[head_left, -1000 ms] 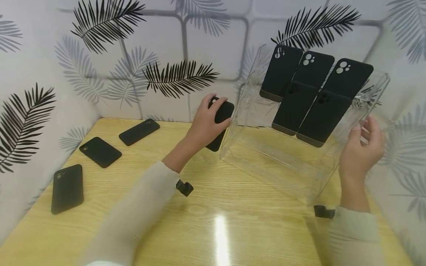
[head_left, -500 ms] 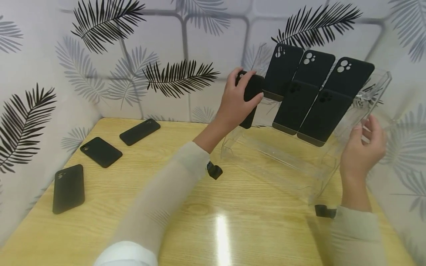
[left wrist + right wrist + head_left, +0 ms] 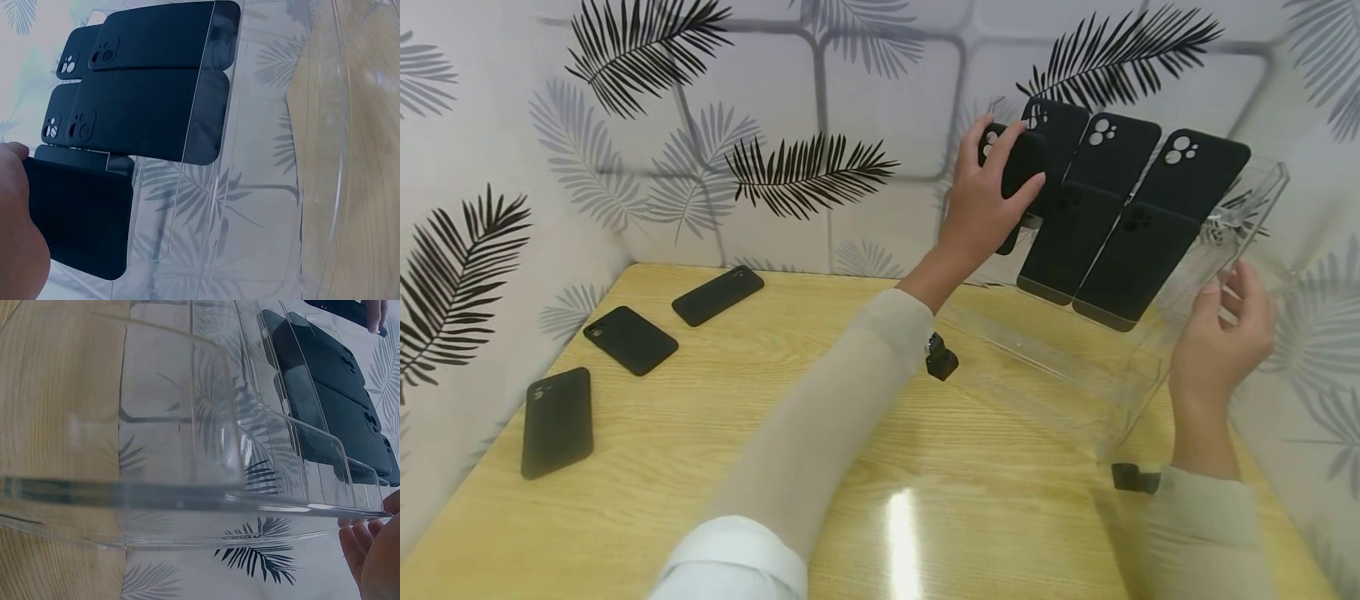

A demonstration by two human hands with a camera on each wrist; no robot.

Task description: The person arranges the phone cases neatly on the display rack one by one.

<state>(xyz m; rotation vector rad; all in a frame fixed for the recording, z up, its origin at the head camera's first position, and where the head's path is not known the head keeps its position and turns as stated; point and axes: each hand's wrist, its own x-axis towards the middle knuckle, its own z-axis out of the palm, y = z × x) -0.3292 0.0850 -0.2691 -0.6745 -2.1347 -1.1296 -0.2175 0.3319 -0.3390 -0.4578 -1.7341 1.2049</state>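
My left hand [image 3: 981, 196] grips a black phone case [image 3: 1026, 162] with a camera cutout, holding it up at the left end of a clear plastic display rack [image 3: 1037, 354]. In the left wrist view, the held phone case [image 3: 81, 215] overlaps the leftmost case on the rack's upper tier. My right hand [image 3: 1221, 342] grips the rack's right side panel; in the right wrist view its fingers [image 3: 357, 540] lie on both sides of the panel's edge [image 3: 300, 508]. Three black cases, such as the middle one [image 3: 1120, 150], lean on the upper tier, with two more [image 3: 1071, 242] on the tier below.
Three black phone cases lie apart on the wooden table [image 3: 820, 517]: one at the back [image 3: 718, 296], a second [image 3: 631, 340] and a third [image 3: 557, 423] nearer the left edge. A leaf-patterned wall [image 3: 775, 100] stands close behind the rack.
My left hand has lifted the phone case up and to the right, from beside the rack's left foot to the upper tier's left end. The right hand has stayed on the side panel.
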